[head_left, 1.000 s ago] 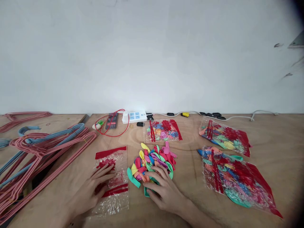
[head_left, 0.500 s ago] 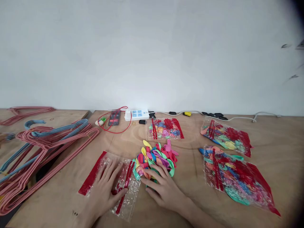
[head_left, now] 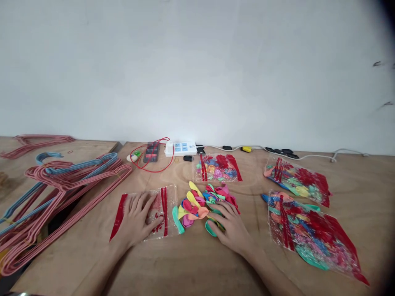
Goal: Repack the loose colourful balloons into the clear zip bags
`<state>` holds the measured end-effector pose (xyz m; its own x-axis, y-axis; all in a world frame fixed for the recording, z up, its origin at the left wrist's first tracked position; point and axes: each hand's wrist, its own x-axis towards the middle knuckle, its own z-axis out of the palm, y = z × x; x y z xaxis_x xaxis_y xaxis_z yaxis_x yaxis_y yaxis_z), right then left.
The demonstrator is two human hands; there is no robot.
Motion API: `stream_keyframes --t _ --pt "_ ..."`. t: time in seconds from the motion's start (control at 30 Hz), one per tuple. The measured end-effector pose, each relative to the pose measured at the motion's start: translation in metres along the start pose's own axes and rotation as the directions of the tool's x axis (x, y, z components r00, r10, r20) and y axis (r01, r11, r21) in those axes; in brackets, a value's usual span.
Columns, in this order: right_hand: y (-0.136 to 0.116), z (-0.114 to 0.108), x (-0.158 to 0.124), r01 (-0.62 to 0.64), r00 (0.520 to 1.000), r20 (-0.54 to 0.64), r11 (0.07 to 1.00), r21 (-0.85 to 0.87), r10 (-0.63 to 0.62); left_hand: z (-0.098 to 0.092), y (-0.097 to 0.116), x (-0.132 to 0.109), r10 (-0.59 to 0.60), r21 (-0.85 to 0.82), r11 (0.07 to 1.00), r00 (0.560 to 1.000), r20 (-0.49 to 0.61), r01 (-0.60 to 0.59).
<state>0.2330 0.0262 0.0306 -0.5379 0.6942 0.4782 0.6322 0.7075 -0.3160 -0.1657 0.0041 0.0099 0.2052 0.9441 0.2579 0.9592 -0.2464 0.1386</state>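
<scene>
My left hand (head_left: 138, 218) lies flat, fingers spread, on an empty clear plastic bag with red stripes (head_left: 168, 202) on the wooden table (head_left: 185, 267). My right hand (head_left: 232, 227) rests with fingers spread on the near right side of a loose pile of colourful uninflated balloons (head_left: 203, 202), just to the right of that bag. A green balloon (head_left: 210, 228) lies under its fingertips.
Three filled balloon bags lie behind and to the right: one (head_left: 217, 167) behind the pile, two (head_left: 296, 176) (head_left: 308, 232) at right. Pink and blue wire hangers (head_left: 52, 193) are stacked at left. A white power strip (head_left: 180, 148) with cables runs along the wall.
My left hand has turned the empty bag so its red stripes now run front to back, and flattened it. My right hand has slid to the right over the pile, spreading the balloons.
</scene>
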Motion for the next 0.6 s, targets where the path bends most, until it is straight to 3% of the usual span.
stream_keyframes --t 0.1,0.2,0.3,0.43,0.6 --pt "-0.01 -0.001 0.01 0.048 0.986 -0.16 0.999 0.0 -0.047 -0.003 0.001 0.025 0.117 -0.057 0.992 0.991 0.069 -0.113" --pt "-0.025 -0.001 0.031 0.103 0.978 -0.186 0.995 0.017 -0.098 0.0 0.004 0.046 0.212 -0.115 0.973 0.969 0.126 -0.198" --pt "-0.038 0.004 0.058 0.172 0.985 -0.037 0.982 0.081 -0.169 0.008 0.005 0.056 0.234 -0.14 0.966 0.967 0.102 -0.219" --pt "-0.045 0.017 0.087 0.216 0.956 0.177 0.969 0.12 -0.235 0.01 0.004 0.057 0.243 -0.22 0.946 0.97 -0.007 -0.239" --pt "-0.042 0.025 0.102 0.18 0.948 0.258 0.983 0.043 -0.185 0.002 0.004 0.055 0.272 -0.325 0.891 0.945 -0.181 -0.319"
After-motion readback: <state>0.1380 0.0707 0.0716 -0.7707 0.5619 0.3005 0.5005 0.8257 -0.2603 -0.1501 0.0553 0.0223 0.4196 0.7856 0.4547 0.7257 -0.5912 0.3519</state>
